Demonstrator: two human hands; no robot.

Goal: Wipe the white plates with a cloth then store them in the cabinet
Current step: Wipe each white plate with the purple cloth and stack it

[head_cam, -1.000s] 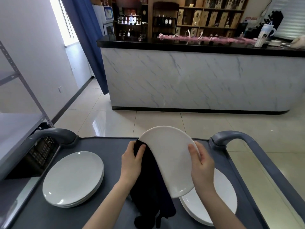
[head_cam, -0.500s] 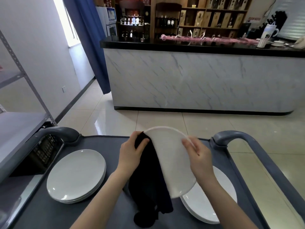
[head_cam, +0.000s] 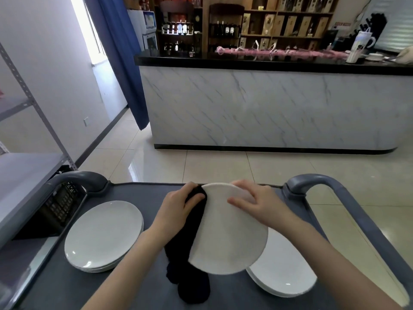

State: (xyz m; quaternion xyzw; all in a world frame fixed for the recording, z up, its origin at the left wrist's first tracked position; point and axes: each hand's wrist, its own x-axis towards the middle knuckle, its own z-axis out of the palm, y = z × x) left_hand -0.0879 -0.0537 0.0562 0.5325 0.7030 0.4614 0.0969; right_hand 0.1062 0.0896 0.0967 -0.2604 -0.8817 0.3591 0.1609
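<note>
**White plate turned during wiping**

Compared with 1 s ago, the held plate (head_cam: 228, 231) has been rotated and laid flatter, so wiping is judged ongoing and storage not begun. It is kept above the cart (head_cam: 145, 193), between the left stack (head_cam: 102, 236) and the right stack (head_cam: 283, 271). The black cloth (head_cam: 183, 242) is pinched against its left rim by the left hand (head_cam: 176, 209). The top rim is gripped by the right hand (head_cam: 257, 202), fingers seemingly curled behind.

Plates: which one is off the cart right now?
The middle plate, tilted up between left hand and right hand, black cloth against it. The left stack and right stack lie flat on the cart.
</note>
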